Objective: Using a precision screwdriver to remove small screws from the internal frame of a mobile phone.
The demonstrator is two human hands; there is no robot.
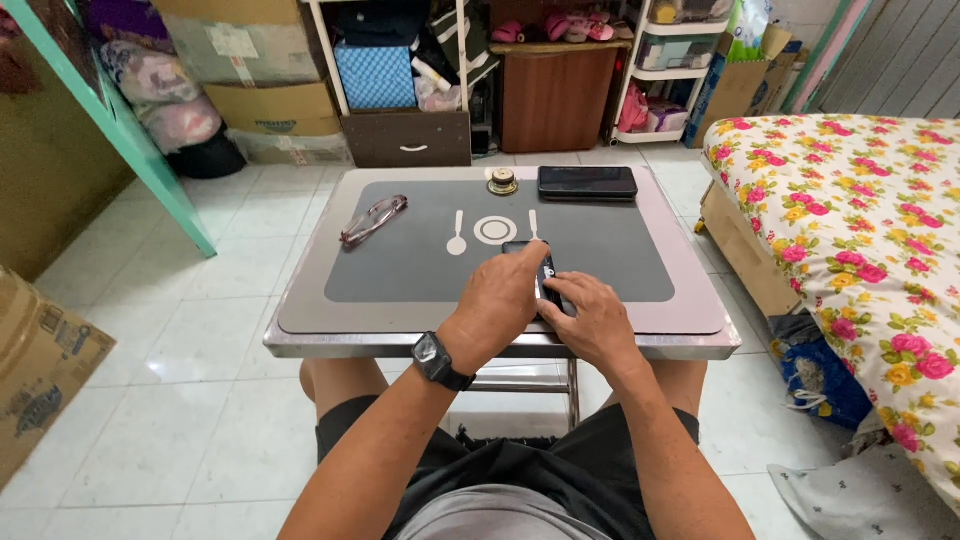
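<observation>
The surface (700,300) fills the middle of the view, a small square top with a dark grey mat (420,270) laid across it, and a bed with a flowered cover (860,220) runs along the right side. Down to the action: both hands are on a small dark phone (545,272) that lies on the mat near the front edge, just right of centre. The left hand (500,300), black watch (437,358) on its wrist, arches over the phone from the left, fingers curled loosely and fingertips pressing down on its far end. The right hand (590,315) comes in from the right, fingers half bent, tips touching the phone's near side. Neither hand has lifted it; the phone stays flat under them, mostly hidden. At the back edge sits a larger black phone (587,182), flat, well clear of the hands. Just left of that, a small round brass-coloured object (502,181). Over at the back left, a folded pair of glasses (374,220) rests half on the mat.
</observation>
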